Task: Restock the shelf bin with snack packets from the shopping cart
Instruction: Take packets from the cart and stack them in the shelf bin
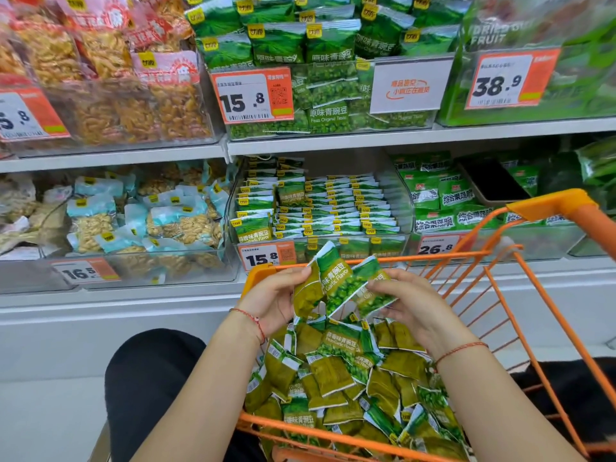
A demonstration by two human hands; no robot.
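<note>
White store shelving (333, 141) fills the view in two tiers, lined with clear plastic bins of bagged snacks. On the upper tier sit a bin of orange fried snacks (110, 95) at left and a bin of green pea packets (320, 88) at centre, the latter with a price tag reading 15.8 (252, 96).

Below the shelves, the orange wire shopping cart (520, 295) stands just in front of the lower tier, its basket holding a loose heap of green garlic-flavour pea packets (336, 371).

Directly behind the cart's far rim is the clear shelf bin (400, 195) on the lower tier; inside it, matching packets stand in tidy rows (333, 208), and a 15.8 tag (266, 256) hangs on its front. To its left lies a bin of pale blue packets (133, 221).

Above the heap, both hands are raised close together, sharing a small fan of packets (336, 281). The left hand (280, 298) curls its fingers round the fan's left edge; the right hand (413, 305) pinches the right side. Each wrist wears a thin red string bracelet (461, 350).
</note>
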